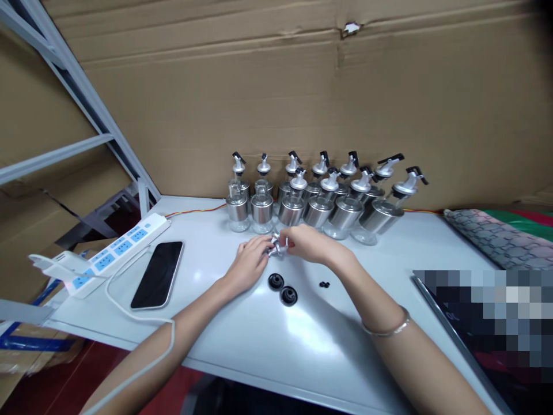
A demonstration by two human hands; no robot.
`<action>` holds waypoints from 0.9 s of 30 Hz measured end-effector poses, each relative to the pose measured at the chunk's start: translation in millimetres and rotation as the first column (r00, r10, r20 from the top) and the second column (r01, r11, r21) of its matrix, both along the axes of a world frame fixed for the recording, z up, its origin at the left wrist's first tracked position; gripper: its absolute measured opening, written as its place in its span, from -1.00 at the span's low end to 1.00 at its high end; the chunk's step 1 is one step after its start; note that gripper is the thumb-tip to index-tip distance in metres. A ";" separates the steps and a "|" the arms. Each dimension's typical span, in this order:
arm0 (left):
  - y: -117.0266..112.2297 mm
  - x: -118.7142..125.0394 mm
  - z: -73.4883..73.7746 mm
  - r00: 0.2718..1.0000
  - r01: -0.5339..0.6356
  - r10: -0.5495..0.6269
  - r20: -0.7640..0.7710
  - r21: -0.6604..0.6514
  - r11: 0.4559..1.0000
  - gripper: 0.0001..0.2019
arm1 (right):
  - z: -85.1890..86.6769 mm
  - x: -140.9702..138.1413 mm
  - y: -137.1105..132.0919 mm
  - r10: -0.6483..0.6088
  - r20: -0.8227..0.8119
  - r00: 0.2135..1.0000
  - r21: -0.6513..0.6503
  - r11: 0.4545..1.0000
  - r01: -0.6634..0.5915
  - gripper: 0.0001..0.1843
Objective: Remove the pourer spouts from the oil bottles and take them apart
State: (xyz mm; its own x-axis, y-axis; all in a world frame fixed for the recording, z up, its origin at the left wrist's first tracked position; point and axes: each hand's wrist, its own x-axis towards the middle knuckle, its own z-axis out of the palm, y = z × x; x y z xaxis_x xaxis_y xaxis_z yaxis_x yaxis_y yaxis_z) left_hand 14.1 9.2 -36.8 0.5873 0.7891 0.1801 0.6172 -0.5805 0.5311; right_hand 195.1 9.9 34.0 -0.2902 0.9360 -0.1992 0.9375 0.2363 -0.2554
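Both my hands meet over the middle of the white table [242,340]. My left hand [249,262] and my right hand [307,242] pinch a small silver metal spout cap [277,246] between their fingertips. Just in front of my hands lie two round black rubber seals [281,289] and a tiny black part [324,284]. Behind my hands stand several glass oil bottles [317,199] with steel collars and silver pourer tops with black levers, in two rows against the cardboard wall.
A black phone [158,273] lies face up at the left, beside a white power strip [113,251] with blue sockets and a white cable [142,314]. A grey patterned cloth [496,236] sits at the right. A metal shelf frame [78,92] stands at the far left.
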 end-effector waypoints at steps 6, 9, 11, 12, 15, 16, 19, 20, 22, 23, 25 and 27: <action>-2.9 1.2 3.1 1.000 0.005 -0.005 0.007 0.010 1.000 -0.78 | 9.6 5.2 2.8 -0.085 -0.135 0.987 0.138 0.985 0.104 -0.94; -4.0 2.1 3.5 1.000 -0.027 0.027 0.005 0.010 1.000 -0.77 | 15.3 4.9 5.2 -0.236 -0.382 0.894 0.359 0.853 0.379 -0.81; -4.4 2.4 3.5 0.999 -0.037 0.037 0.010 0.008 0.999 -0.75 | 16.1 4.6 7.6 -0.250 -0.584 0.772 0.414 0.726 0.548 -0.75; -4.5 2.5 3.3 0.999 -0.035 0.035 0.013 0.007 0.999 -0.75 | 15.9 4.8 9.2 -0.240 -0.646 0.725 0.412 0.689 0.596 -0.71; -4.8 2.3 2.5 0.999 -0.021 0.021 0.025 0.011 1.000 -0.75 | 14.4 6.2 16.1 -0.245 -0.686 0.685 0.399 0.661 0.636 -0.58; -4.9 2.1 2.3 0.999 -0.018 0.017 0.028 0.013 1.000 -0.75 | 14.1 6.5 19.0 -0.255 -0.681 0.687 0.393 0.663 0.637 -0.54; -5.1 1.8 2.4 0.999 -0.014 0.013 0.030 0.017 1.000 -0.76 | 14.0 5.3 27.3 -0.287 -0.646 0.707 0.377 0.686 0.623 -0.60; -5.1 1.8 2.7 0.999 -0.014 0.013 0.030 0.017 1.000 -0.76 | 14.3 4.3 29.2 -0.290 -0.639 0.712 0.379 0.687 0.620 -0.65; -5.2 2.0 3.6 0.999 -0.020 0.019 0.039 0.016 1.000 -0.76 | 16.1 2.6 30.6 -0.274 -0.643 0.715 0.394 0.683 0.615 -0.73; -5.3 2.2 4.2 0.998 -0.027 0.026 0.051 0.019 0.999 -0.76 | 17.9 2.3 29.9 -0.260 -0.655 0.709 0.403 0.674 0.619 -0.75; -5.6 2.4 5.3 0.994 -0.049 0.046 0.096 0.027 0.998 -0.73 | 24.5 3.6 25.3 -0.218 -0.694 0.686 0.420 0.651 0.632 -0.79; -6.3 2.5 6.8 0.982 -0.081 0.075 0.176 0.025 0.996 -0.69 | 35.2 7.8 16.9 -0.152 -0.744 0.650 0.444 0.615 0.652 -0.80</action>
